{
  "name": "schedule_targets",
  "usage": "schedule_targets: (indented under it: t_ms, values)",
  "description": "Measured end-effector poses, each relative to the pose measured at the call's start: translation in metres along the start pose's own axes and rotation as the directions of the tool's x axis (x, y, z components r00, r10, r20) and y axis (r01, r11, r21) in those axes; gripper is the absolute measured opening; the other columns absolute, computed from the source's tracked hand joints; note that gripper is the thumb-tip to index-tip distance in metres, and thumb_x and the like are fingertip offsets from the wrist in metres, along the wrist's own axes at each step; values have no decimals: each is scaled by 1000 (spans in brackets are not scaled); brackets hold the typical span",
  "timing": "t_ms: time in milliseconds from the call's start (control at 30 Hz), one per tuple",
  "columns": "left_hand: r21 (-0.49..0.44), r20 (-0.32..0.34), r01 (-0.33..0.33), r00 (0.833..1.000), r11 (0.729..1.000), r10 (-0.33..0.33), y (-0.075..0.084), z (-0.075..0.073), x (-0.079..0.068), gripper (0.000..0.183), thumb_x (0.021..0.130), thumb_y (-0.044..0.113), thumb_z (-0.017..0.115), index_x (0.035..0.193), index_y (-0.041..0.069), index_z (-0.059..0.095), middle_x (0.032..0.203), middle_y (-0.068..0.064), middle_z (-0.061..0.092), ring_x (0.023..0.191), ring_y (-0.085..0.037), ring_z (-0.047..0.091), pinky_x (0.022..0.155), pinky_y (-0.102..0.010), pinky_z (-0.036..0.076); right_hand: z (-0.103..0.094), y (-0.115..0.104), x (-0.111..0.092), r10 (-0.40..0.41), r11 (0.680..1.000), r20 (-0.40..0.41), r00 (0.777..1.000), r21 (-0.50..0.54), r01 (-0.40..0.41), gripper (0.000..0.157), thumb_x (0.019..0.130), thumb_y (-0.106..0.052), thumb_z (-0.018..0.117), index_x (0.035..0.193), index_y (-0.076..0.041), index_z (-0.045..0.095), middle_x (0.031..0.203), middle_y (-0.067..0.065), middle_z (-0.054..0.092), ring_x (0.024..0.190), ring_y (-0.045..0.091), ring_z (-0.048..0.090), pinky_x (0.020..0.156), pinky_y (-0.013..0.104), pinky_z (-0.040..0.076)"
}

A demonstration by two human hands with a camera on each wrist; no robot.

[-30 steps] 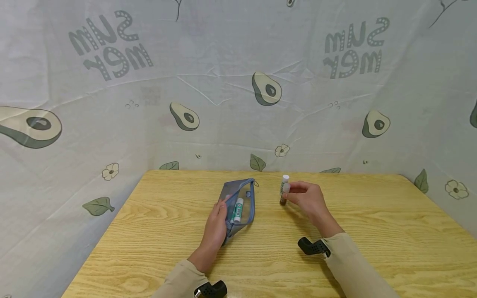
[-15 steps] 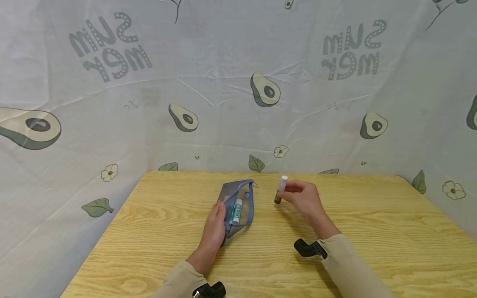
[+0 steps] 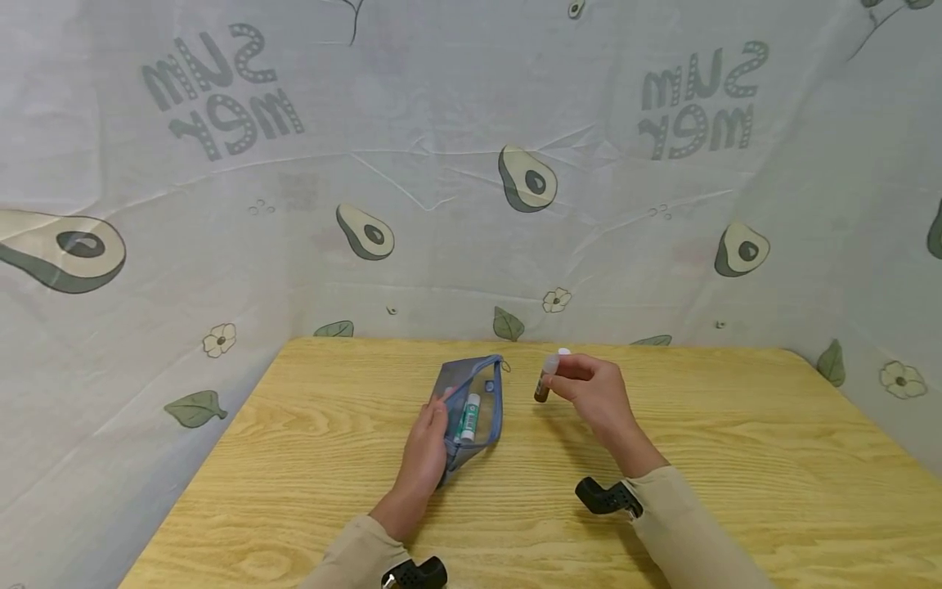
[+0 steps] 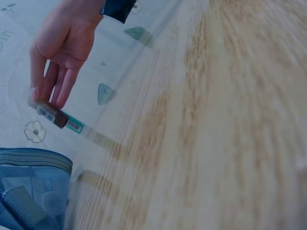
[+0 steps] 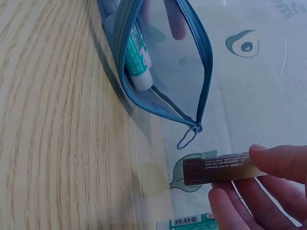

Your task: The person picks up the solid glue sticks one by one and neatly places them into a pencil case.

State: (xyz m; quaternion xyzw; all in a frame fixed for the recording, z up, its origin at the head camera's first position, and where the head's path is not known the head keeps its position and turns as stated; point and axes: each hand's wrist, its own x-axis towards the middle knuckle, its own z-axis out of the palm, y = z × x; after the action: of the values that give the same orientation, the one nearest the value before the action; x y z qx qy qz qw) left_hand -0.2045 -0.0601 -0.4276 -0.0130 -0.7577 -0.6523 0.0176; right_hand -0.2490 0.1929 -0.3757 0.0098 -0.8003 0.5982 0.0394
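Observation:
My left hand (image 3: 423,450) grips a blue mesh zip pouch (image 3: 498,417), whose mouth gapes to the right. Inside it lie green-and-white glue sticks (image 5: 139,64), one plainly visible and others partly hidden behind the mesh and rim. Between thumb and fingers, my right hand (image 3: 599,397) pinches a brown glue stick (image 3: 542,388) by its pale capped end, brown end pointing down. It is just right of the pouch. Behind that hand stands another green glue stick (image 4: 73,124); only its white top (image 3: 563,352) shows in the head view.
The wooden table (image 3: 294,458) runs back to a pale printed cloth (image 3: 441,245) with avocados and leaves, hung at the back and sides. A zip-pull loop (image 5: 187,137) hangs from the pouch's far corner. Black wrist cameras (image 3: 607,496) sit by both sleeves.
My right hand has moved left with the brown glue stick, away from the standing green one and closer to the pouch. The left hand and pouch have stayed put.

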Motion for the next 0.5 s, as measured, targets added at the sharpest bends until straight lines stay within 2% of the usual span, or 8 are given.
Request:
schedule_targets:
  t_ms: [300,500]
  values:
    - [-2,1,6,1000,1000,-6,1,3,0,54,118,39,29,160,13,49,176,-23,20,165,-48,5,131,-72,6,8,-4,-5,-47,999,-21,999,3,47,40,99,-17,77,136,-2,70,130,18,73,108,8,69,101,32,61]
    - [23,-9,2,1000,1000,-2,2,1,0,54,118,40,29,160,14,51,176,-24,21,165,-49,7,130,-73,8,18,-4,-5,-70,997,-7,998,12,70,37,98,-15,78,132,-2,72,125,17,75,105,8,70,94,24,61]
